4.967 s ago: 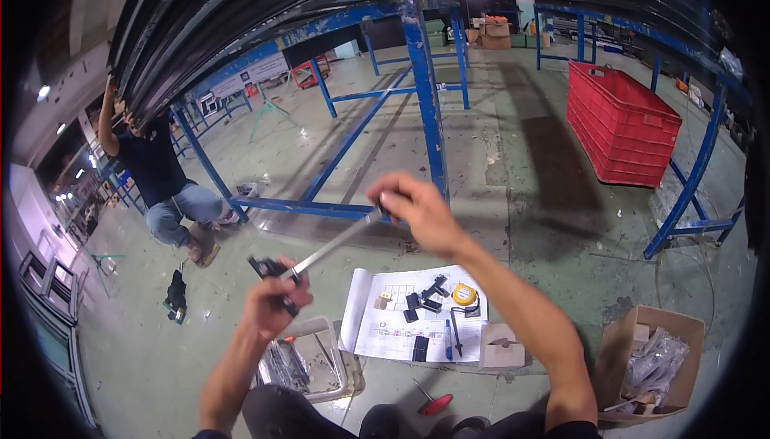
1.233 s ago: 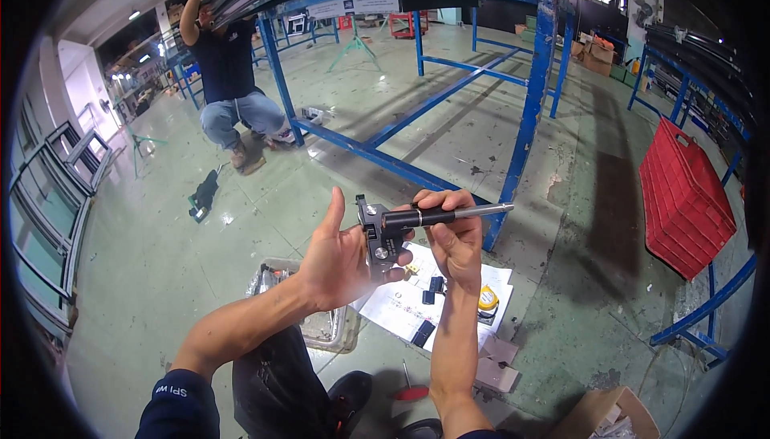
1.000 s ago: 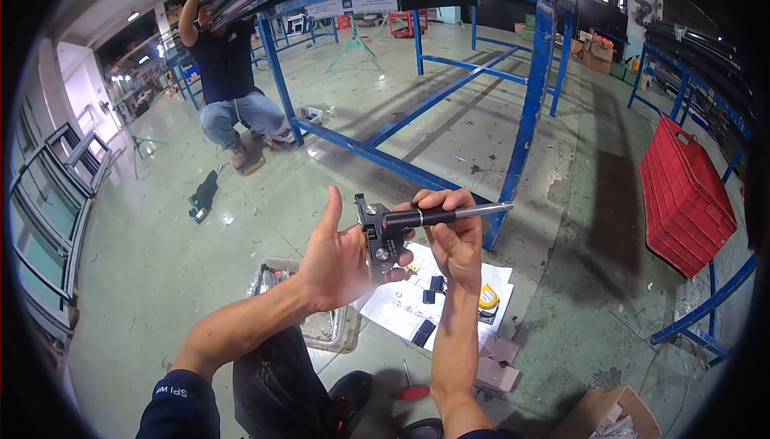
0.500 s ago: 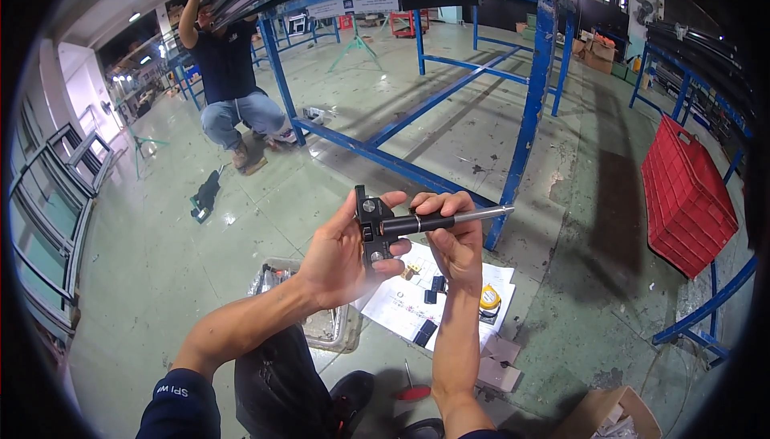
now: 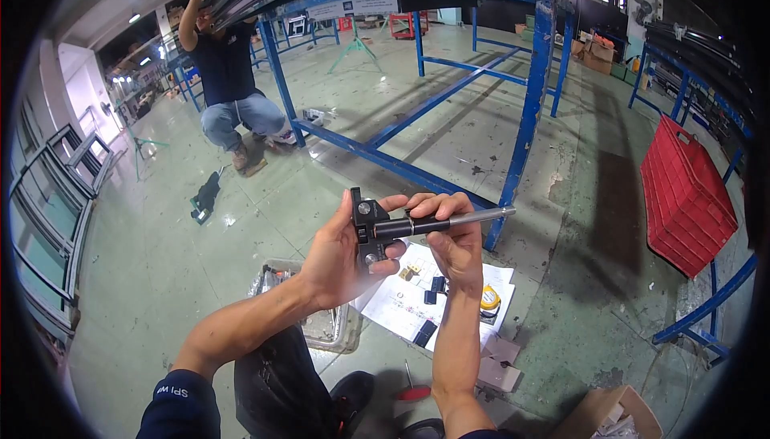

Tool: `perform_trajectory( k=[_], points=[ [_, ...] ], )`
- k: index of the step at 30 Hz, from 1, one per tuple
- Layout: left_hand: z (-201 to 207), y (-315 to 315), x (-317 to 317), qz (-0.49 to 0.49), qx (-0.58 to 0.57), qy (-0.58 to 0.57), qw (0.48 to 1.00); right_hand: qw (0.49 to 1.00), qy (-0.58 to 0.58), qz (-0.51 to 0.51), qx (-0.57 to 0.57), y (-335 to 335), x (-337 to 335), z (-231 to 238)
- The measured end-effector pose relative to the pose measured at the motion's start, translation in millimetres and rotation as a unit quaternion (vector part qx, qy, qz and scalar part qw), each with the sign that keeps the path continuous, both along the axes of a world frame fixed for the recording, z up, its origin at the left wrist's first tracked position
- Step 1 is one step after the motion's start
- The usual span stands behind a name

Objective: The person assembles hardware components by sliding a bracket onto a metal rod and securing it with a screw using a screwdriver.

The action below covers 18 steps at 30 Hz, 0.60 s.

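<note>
My left hand (image 5: 327, 261) is closed around a black hinge-like fitting (image 5: 365, 210) with round silver screw heads on its face. A rod (image 5: 480, 215), black at the fitting end and tapering to a silver tip, points right. My right hand (image 5: 455, 248) grips the rod near its middle, fingers over the top and thumb below. The rod's black end meets the fitting; whether the two are joined I cannot tell. Below my hands, printed sheets (image 5: 387, 304) lie on the floor, bearing small black blocks (image 5: 425, 333), a brass-coloured piece (image 5: 409, 272) and a yellow tape measure (image 5: 490, 298).
A grey tray (image 5: 327, 344) of parts sits by my left forearm. A red-handled screwdriver (image 5: 413, 393) lies near my shoes. Ahead stands a blue steel rack (image 5: 529, 126); a red crate (image 5: 686, 198) is at right. A person (image 5: 228, 70) squats at far left.
The fitting and rod have shifted very slightly left in my hands, with a small turn of the fitting. Both hands keep their grip.
</note>
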State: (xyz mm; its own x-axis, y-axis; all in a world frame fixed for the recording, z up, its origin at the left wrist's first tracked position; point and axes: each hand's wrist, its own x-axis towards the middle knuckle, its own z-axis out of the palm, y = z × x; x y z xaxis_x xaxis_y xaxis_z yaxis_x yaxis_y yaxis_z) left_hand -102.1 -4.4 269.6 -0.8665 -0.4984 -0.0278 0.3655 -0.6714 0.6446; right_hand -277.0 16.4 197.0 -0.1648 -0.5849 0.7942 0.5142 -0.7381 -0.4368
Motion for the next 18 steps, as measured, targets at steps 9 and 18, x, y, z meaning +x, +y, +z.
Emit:
perform_trajectory(
  k=[9, 18],
  points=[
    [11.5, 10.3, -4.8, 0.048, 0.026, -0.069, 0.996, 1.0, -0.004, 0.012, -0.007, 1.0, -0.4, -1.6],
    [-1.6, -1.5, 1.1, -0.038, 0.038, 0.036, 0.998, 1.0, 0.001, 0.0, 0.005, 1.0, -1.6, -0.9]
  ],
)
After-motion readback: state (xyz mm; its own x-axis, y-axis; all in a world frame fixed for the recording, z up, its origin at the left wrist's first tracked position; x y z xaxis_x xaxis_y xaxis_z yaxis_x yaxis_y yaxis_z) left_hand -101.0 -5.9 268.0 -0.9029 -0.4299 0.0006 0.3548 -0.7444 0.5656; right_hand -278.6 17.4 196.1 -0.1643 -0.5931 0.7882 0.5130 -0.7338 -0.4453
